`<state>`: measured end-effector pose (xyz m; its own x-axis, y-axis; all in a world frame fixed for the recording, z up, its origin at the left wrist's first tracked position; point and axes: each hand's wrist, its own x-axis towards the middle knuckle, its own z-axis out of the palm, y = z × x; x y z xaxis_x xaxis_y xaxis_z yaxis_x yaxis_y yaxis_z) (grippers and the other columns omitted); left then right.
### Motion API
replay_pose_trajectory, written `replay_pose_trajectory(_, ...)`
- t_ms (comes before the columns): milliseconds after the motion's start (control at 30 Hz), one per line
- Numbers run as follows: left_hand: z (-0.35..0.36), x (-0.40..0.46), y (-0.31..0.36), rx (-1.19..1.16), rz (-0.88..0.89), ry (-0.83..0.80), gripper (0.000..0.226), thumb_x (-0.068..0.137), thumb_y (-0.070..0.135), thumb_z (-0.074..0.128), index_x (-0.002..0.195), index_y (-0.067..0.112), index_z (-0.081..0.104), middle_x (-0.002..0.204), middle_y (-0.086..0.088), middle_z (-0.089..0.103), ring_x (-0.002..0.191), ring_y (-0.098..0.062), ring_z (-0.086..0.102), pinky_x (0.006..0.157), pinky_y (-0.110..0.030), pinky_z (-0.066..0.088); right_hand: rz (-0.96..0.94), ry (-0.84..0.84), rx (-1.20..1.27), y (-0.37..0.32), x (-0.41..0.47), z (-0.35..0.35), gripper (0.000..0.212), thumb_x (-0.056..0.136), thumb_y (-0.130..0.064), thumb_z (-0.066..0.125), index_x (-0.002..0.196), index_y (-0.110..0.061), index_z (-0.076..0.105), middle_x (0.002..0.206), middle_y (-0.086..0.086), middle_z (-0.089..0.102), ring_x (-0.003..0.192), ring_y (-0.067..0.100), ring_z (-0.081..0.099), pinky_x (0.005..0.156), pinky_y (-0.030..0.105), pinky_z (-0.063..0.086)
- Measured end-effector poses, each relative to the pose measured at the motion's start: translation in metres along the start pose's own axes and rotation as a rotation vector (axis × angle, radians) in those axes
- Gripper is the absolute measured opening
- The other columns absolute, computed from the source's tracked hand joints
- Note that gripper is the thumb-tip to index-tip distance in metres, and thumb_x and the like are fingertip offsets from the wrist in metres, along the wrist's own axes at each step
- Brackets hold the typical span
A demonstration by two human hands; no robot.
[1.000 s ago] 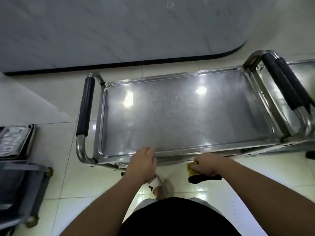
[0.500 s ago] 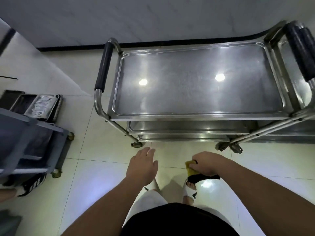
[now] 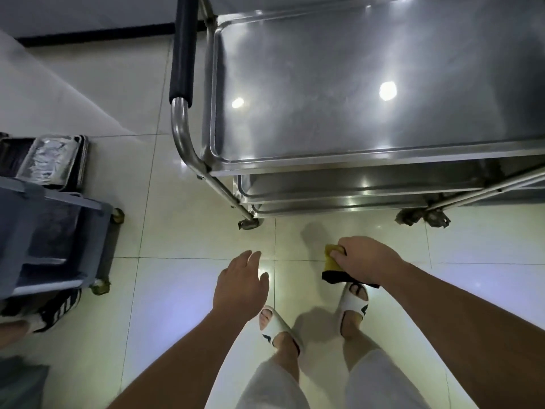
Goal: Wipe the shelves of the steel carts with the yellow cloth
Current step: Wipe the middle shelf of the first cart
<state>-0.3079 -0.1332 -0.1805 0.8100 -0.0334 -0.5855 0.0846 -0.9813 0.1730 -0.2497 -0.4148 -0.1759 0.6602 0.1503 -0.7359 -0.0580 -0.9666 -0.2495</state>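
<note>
Stood at the upper right: a steel cart [image 3: 368, 154] with three stacked shelves, the top shelf [image 3: 354, 78] a shallow rimmed tray, dull and streaked, carrying two bright reflections of ceiling lights. Ran up the cart's left end: a bent steel tube wearing a black foam handle [image 3: 182, 51]. Showed only as narrow front strips beneath the top one: the middle shelf [image 3: 339, 185] and the lowest shelf [image 3: 333, 208]. Rested on pale glossy floor tiles [image 3: 191, 178] by small castors [image 3: 249, 224] at the near corners.

Hung in the air, clear of the cart and below its near edge: the yellow cloth [image 3: 331, 256], bunched, yellow on top with a dark layer drooping underneath. Gripped it from above: the right hand [image 3: 364, 258], fingers curled round the bundle, knuckles up, forearm reaching in from the lower right. Hovered just left of it, holding nothing: the left hand [image 3: 240, 286], palm down, fingers straight and loosely together, pointing toward the cart's near left corner and touching nothing.

Cut off by the right and top edges: the rest of the cart, its right end unseen. Mostly hidden by the hand: the cloth's full shape. Partly out of view at the left edge: a grey plastic trolley [image 3: 56, 231], with foil-lined trays [image 3: 50, 160] behind it. Seen below: white slippers [image 3: 277, 329] on the person's feet.
</note>
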Motion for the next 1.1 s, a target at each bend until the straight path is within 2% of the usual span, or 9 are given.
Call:
replay_pose_trajectory(133, 0.016, 0.016, -0.027, 0.003, -0.057, -0.022, 0.059, 0.106, 0.042, 0.04, 0.161, 0.023, 0.03, 0.166, 0.001, 0.031, 0.152, -0.02, 0.032, 0.12, -0.04, 0.033, -0.032, 0.051, 0.076, -0.02, 0.028, 0.014, 0.03, 0.106, -0.051, 0.038, 0.096, -0.025, 0.051, 0.091, -0.002, 0.056, 0.091, 0.023, 0.057, 0.077, 0.038, 0.046)
replay_pose_trajectory(233, 0.023, 0.028, -0.03, -0.019, -0.11, 0.013, 0.059, 0.105, 0.043, 0.042, 0.16, 0.022, 0.032, 0.166, 0.001, 0.033, 0.151, -0.021, 0.033, 0.118, -0.041, 0.034, -0.066, 0.099, 0.08, -0.024, 0.045, 0.013, 0.032, 0.105, -0.05, 0.038, 0.102, -0.024, 0.058, 0.093, -0.001, 0.058, 0.092, 0.024, 0.059, 0.077, 0.039, 0.05)
replay_pose_trajectory(433, 0.036, 0.081, -0.032, -0.127, -0.175, 0.13, 0.058, 0.104, 0.04, 0.049, 0.158, 0.019, 0.038, 0.161, 0.0, 0.04, 0.145, -0.023, 0.041, 0.112, -0.043, 0.038, -0.134, 0.214, -0.107, -0.021, 0.091, 0.015, 0.043, 0.109, -0.046, 0.032, 0.13, -0.018, 0.056, 0.124, 0.003, 0.062, 0.117, 0.027, 0.053, 0.09, 0.042, 0.05)
replay_pose_trajectory(700, 0.082, 0.179, -0.069, -0.349, -0.24, 0.275, 0.066, 0.103, 0.043, 0.052, 0.16, 0.016, 0.033, 0.161, -0.005, 0.039, 0.143, -0.031, 0.043, 0.113, -0.047, 0.038, -0.15, 0.28, -0.07, -0.044, 0.195, 0.034, 0.045, 0.109, -0.049, 0.03, 0.136, -0.02, 0.053, 0.134, 0.002, 0.058, 0.124, 0.027, 0.051, 0.095, 0.04, 0.043)
replay_pose_trajectory(800, 0.092, 0.214, -0.089, -0.571, -0.284, 0.377, 0.072, 0.102, 0.044, 0.057, 0.162, 0.015, 0.029, 0.164, -0.004, 0.036, 0.149, -0.022, 0.037, 0.119, -0.039, 0.032, -0.211, 0.44, -0.062, -0.059, 0.233, 0.042, 0.04, 0.109, -0.048, 0.035, 0.122, -0.019, 0.059, 0.119, 0.001, 0.062, 0.113, 0.025, 0.055, 0.085, 0.037, 0.044)
replay_pose_trajectory(833, 0.093, 0.224, -0.094, -0.638, -0.269, 0.429, 0.071, 0.101, 0.042, 0.059, 0.161, 0.017, 0.031, 0.163, -0.002, 0.038, 0.149, -0.019, 0.037, 0.12, -0.037, 0.032, -0.241, 0.503, -0.07, -0.064, 0.244, 0.043, 0.039, 0.108, -0.048, 0.037, 0.121, -0.019, 0.06, 0.117, 0.001, 0.063, 0.111, 0.025, 0.055, 0.087, 0.039, 0.046)
replay_pose_trajectory(900, 0.092, 0.24, -0.1, -0.724, -0.193, 0.559, 0.059, 0.101, 0.037, 0.062, 0.154, 0.024, 0.041, 0.154, 0.007, 0.049, 0.142, -0.008, 0.044, 0.116, -0.033, 0.037, -0.316, 0.591, -0.082, -0.072, 0.26, 0.04, 0.039, 0.109, -0.045, 0.037, 0.126, -0.018, 0.06, 0.122, 0.004, 0.064, 0.112, 0.026, 0.055, 0.094, 0.04, 0.044)
replay_pose_trajectory(967, 0.089, 0.253, -0.101, -0.817, -0.113, 0.661, 0.036, 0.102, 0.032, 0.063, 0.136, 0.034, 0.052, 0.131, 0.024, 0.06, 0.124, 0.009, 0.053, 0.109, -0.028, 0.042, -0.372, 0.654, -0.111, -0.077, 0.276, 0.036, 0.038, 0.11, -0.043, 0.035, 0.125, -0.017, 0.059, 0.122, 0.005, 0.062, 0.11, 0.026, 0.054, 0.091, 0.036, 0.04)
replay_pose_trajectory(1100, 0.086, 0.27, -0.093, -0.979, -0.03, 0.783, 0.016, 0.106, 0.026, 0.057, 0.122, 0.027, 0.055, 0.1, 0.017, 0.065, 0.088, 0.015, 0.062, 0.076, -0.006, 0.046, -0.425, 0.791, -0.049, -0.089, 0.311, 0.044, 0.038, 0.109, -0.046, 0.036, 0.123, -0.019, 0.06, 0.116, 0.003, 0.062, 0.104, 0.024, 0.056, 0.087, 0.04, 0.049)
